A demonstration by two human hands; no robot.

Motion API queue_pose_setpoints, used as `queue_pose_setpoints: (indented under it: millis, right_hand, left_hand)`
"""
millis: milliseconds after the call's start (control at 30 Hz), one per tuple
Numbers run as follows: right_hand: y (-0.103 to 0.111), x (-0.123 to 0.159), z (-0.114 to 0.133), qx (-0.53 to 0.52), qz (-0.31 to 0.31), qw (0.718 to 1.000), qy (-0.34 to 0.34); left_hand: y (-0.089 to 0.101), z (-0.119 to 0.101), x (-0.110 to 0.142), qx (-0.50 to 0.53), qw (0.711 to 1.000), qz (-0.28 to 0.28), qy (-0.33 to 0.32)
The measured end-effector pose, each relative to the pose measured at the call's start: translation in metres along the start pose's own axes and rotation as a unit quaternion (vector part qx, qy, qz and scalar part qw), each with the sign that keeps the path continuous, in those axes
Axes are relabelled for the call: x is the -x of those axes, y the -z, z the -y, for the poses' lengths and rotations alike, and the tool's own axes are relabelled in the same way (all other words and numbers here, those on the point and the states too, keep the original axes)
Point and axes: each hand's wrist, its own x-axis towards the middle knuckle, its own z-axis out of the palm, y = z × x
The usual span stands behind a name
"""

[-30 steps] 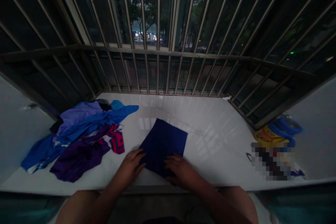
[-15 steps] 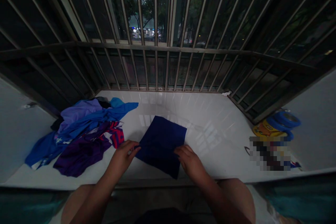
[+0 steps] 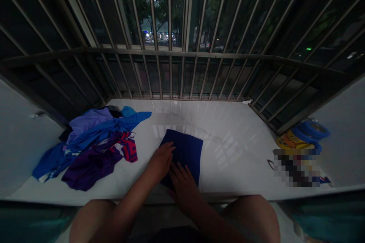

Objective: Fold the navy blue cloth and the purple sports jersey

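Observation:
A dark blue piece of cloth [image 3: 187,151], folded into a rough square, lies on the white ledge in front of me. My left hand [image 3: 161,160] rests on its left edge, fingers stretched forward over the fabric. Against the near part of the cloth, my right hand [image 3: 184,186] lies flat with its fingers slightly spread. The two hands are close together, and the near left corner of the cloth is hidden under them.
On the left of the white ledge [image 3: 228,121] is a heap of crumpled clothes [image 3: 94,140] in blue, lilac, purple and red. At the right stands a blue and yellow container [image 3: 299,136], beside a blurred-out patch. Metal bars [image 3: 182,52] close off the window behind.
My hands have come off the cloth's left and right sides and moved together onto its near left part. The cloth's left corner is folded in or covered, and its outline is narrower.

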Motion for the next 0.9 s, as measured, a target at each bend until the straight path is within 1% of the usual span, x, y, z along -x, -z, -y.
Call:
queue_pose_setpoints:
  millis: [67,133,167,233,300,367,433,500,533,600,633,667,700,767,800,833,867,900]
  right_hand:
    - [-0.009,-0.01,0.007,-0.019,0.021,1.0,0.008]
    - [-0.012,-0.015,0.01,-0.031,0.039,0.998,0.024]
    - [-0.011,-0.015,0.01,-0.033,0.045,0.998,0.029]
    - [-0.007,-0.014,0.009,-0.034,0.053,0.997,0.035]
    - [-0.003,-0.012,0.008,-0.03,0.055,0.997,0.042]
    - [-0.001,-0.012,0.007,-0.023,0.053,0.997,0.047]
    - [0.001,-0.013,0.0,-0.028,0.056,0.997,0.054]
    - [0.004,-0.014,-0.017,-0.055,0.07,0.994,0.061]
    - [0.007,-0.014,-0.03,-0.073,0.08,0.992,0.066]
    - [0.02,-0.011,-0.064,-0.109,0.089,0.988,0.067]
    - [0.03,-0.008,-0.082,-0.123,0.083,0.987,0.061]
    - [0.041,-0.005,-0.1,-0.133,0.071,0.987,0.047]
    - [0.054,-0.003,-0.117,-0.137,0.054,0.989,0.027]
    - [0.079,0.0,-0.138,-0.117,0.033,0.993,-0.012]
    - [0.089,-0.001,-0.141,-0.089,0.022,0.995,-0.034]
    - [0.096,-0.004,-0.138,-0.052,0.009,0.997,-0.056]
    - [0.098,-0.008,-0.13,-0.013,-0.007,0.997,-0.08]
    - [0.095,-0.013,-0.118,0.02,-0.025,0.994,-0.101]
  left_hand:
    - [-0.02,-0.001,-0.034,-0.029,0.998,0.061,-0.01]
    - [-0.036,0.011,-0.061,-0.056,0.993,0.106,0.019]
    - [-0.042,0.021,-0.07,-0.065,0.99,0.114,0.043]
    - [-0.049,0.043,-0.084,-0.073,0.988,0.108,0.086]
    - [-0.051,0.061,-0.091,-0.075,0.987,0.092,0.108]
    - [-0.052,0.071,-0.093,-0.076,0.987,0.076,0.117]
    - [-0.05,0.072,-0.089,-0.084,0.986,0.052,0.132]
    - [-0.048,0.068,-0.074,-0.097,0.984,0.012,0.147]
    - [-0.047,0.064,-0.063,-0.106,0.984,-0.011,0.144]
    - [-0.048,0.052,-0.03,-0.124,0.985,-0.047,0.108]
    - [-0.05,0.044,-0.009,-0.131,0.987,-0.051,0.076]
    - [-0.053,0.034,0.013,-0.136,0.989,-0.042,0.04]
    - [-0.057,0.023,0.035,-0.136,0.991,-0.022,0.003]
    - [-0.066,-0.003,0.076,-0.122,0.99,0.023,-0.065]
    - [-0.07,-0.017,0.093,-0.111,0.989,0.043,-0.084]
    - [-0.074,-0.03,0.106,-0.095,0.989,0.061,-0.097]
    - [-0.076,-0.043,0.115,-0.076,0.988,0.08,-0.107]
    - [-0.078,-0.053,0.121,-0.054,0.987,0.1,-0.114]
